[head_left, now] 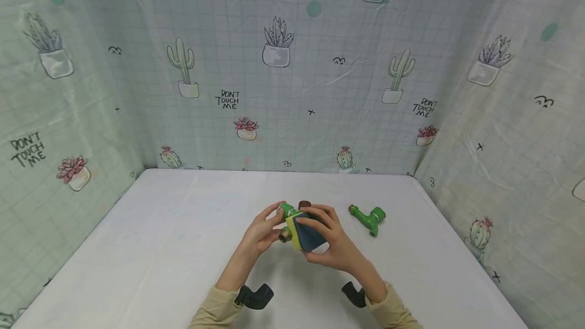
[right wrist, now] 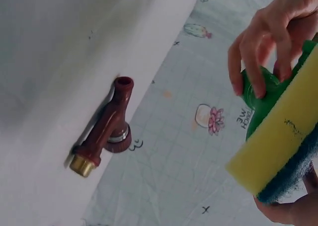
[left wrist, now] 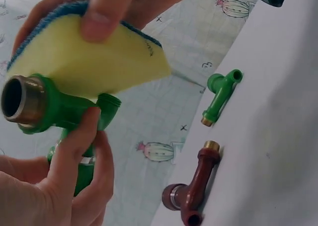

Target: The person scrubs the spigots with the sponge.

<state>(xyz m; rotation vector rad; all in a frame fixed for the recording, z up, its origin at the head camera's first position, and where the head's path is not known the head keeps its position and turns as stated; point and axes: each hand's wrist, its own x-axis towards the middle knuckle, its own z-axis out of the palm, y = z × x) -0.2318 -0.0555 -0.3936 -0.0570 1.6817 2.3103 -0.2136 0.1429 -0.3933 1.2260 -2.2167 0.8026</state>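
Note:
Near the middle of the table, my left hand (head_left: 260,231) grips a green tap (left wrist: 69,109) with a brass threaded end, its fingers around the tap's knob end. My right hand (head_left: 337,242) holds a sponge (head_left: 311,235), yellow on one side and dark blue on the scouring side. In the left wrist view the sponge's yellow face lies against the top of the tap, and the sponge is bent. From the head view, the sponge and fingers hide part of the tap.
A second green tap (head_left: 367,220) lies on the white table (head_left: 160,242) to the right. Behind the hands lies a reddish-brown tap (right wrist: 107,121) with a brass end. Cactus-print sheeting (head_left: 292,85) stands at the back and sides. Dark mounts (head_left: 256,297) sit on both wrists.

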